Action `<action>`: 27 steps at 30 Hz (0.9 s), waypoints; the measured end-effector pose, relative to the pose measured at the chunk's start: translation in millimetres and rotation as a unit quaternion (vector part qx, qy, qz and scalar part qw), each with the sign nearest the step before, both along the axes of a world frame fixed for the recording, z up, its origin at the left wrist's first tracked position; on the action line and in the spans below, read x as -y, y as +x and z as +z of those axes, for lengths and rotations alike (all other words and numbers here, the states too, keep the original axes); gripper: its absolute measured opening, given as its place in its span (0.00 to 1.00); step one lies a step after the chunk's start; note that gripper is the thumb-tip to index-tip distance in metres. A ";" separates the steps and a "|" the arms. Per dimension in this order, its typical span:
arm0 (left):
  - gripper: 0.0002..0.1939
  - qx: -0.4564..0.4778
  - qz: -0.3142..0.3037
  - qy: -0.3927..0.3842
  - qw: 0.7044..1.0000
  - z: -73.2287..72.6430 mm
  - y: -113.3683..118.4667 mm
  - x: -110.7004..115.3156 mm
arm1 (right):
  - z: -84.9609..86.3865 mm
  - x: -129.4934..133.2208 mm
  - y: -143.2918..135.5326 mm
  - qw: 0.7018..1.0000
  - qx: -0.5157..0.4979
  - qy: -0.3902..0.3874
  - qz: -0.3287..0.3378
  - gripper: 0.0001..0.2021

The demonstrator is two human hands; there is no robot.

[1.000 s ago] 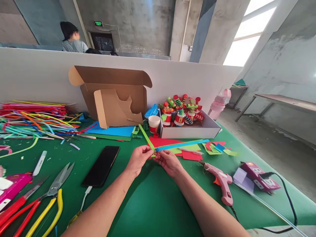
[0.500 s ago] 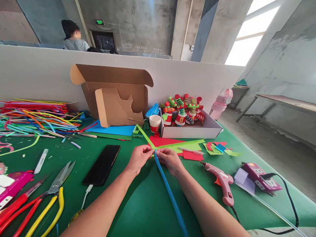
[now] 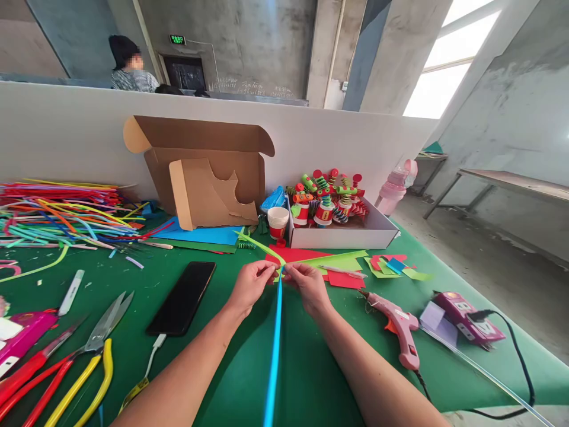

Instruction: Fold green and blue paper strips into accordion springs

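Note:
My left hand and my right hand come together over the middle of the table, fingertips pinched around the spot where two paper strips meet. From that spot a blue paper strip runs down toward me between my forearms. A light green paper strip reaches away to the far left, slightly curved. Just how the strips overlap is hidden by my fingertips. Behind my right hand lie red paper and another piece of light green paper.
Scissors and a phone lie left; a pink glue gun lies right. Behind are a pile of colourful strips, a cardboard box, stacked paper cups and a white box of paper-cup crafts.
The blue strip's near end has swung left, so it hangs almost straight toward me. The green strip's far end has shifted left and bends more. Both hands stay pinched in nearly the same place.

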State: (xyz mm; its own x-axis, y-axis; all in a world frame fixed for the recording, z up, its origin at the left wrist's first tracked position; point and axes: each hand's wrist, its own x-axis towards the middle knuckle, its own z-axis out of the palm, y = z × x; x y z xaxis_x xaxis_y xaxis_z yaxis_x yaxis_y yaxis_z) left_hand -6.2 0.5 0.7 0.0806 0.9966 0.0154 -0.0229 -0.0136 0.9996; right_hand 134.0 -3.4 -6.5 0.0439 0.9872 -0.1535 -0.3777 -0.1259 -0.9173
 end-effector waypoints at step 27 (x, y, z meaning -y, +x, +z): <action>0.13 0.068 -0.002 0.002 0.998 15.3 0.5 7.6 | 7.9 7.6 -6.3 0.995 0.035 0.091 -0.005 0.13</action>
State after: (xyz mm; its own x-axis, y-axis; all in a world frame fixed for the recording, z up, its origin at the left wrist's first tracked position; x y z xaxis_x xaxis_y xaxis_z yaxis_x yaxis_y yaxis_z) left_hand -5.6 -7.1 16.0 0.0821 0.9962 0.0304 -0.1591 -0.0170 0.9871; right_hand 127.7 -11.0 1.4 0.0586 0.9978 0.0311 -0.3133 0.0479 -0.9484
